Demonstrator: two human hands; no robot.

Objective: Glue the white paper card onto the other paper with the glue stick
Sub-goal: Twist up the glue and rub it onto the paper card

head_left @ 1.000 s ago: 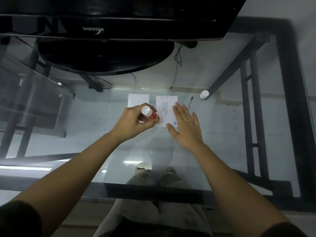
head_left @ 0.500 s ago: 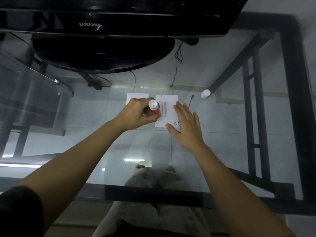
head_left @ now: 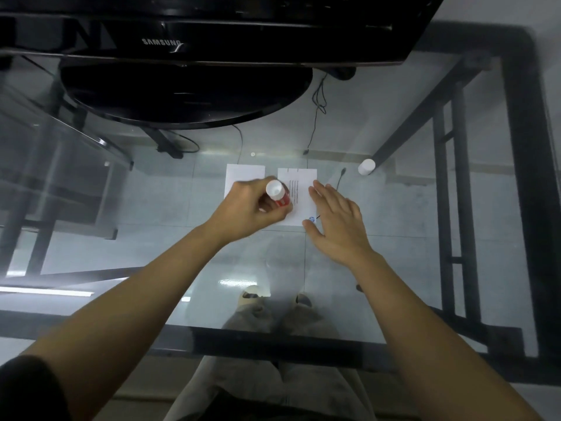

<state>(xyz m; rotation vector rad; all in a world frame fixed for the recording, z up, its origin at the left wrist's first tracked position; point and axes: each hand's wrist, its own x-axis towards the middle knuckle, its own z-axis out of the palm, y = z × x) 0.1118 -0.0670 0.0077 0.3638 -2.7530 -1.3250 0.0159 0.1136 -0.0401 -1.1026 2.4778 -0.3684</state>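
Two papers lie side by side on the glass table. The plain white card (head_left: 244,176) is on the left, partly under my left hand. The printed paper (head_left: 299,192), with text lines and a small blue logo, is on the right. My left hand (head_left: 253,209) is shut on the red glue stick (head_left: 277,194), whose white end points up and whose lower end rests at the printed paper's left edge. My right hand (head_left: 335,221) lies flat with fingers spread on the printed paper's right side, pressing it down.
The glue stick's white cap (head_left: 366,167) stands on the glass to the right of the papers. A black monitor with a round base (head_left: 185,95) fills the back of the table. The table's black frame (head_left: 522,177) runs down the right side. My knees show through the glass.
My left hand has shifted the glue stick slightly along the printed paper's left edge. My right hand stays flat on that paper.
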